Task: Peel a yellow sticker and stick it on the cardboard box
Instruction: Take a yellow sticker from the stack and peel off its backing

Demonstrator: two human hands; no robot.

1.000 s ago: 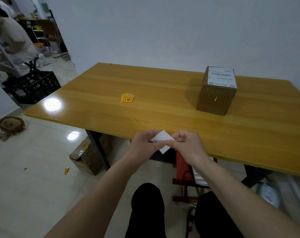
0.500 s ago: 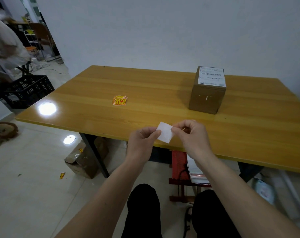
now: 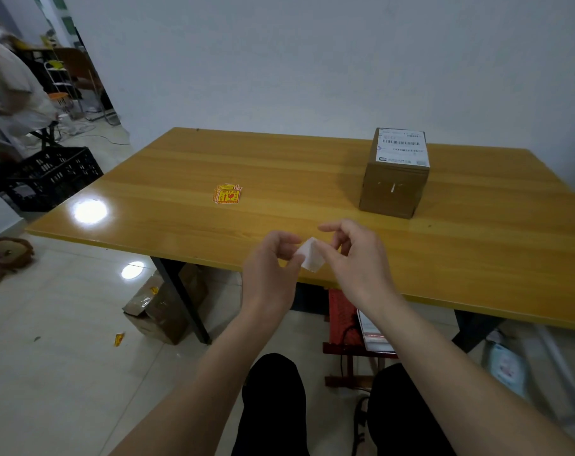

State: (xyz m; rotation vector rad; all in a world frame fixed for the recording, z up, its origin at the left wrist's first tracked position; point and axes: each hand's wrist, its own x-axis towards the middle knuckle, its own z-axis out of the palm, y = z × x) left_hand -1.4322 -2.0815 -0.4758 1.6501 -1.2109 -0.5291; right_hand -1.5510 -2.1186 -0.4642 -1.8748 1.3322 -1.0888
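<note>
A small white-backed sticker sheet hangs just above the front edge of the wooden table. My left hand pinches its left corner. My right hand holds its right edge with the thumb, while the index finger is lifted above it. Only the white side of the sheet shows. A small stack of yellow stickers lies on the table to the far left of my hands. The cardboard box, with a white shipping label on top, stands at the far right, well apart from both hands.
A bright light reflection sits on the table's left corner. Under the table are a torn cardboard box and a red stool. A black crate and a person stand at the far left. My knees are below.
Both hands have risen and moved forward over the table's front edge. The white sheet is now bent and tilted between them, and my right index finger has lifted off it.
</note>
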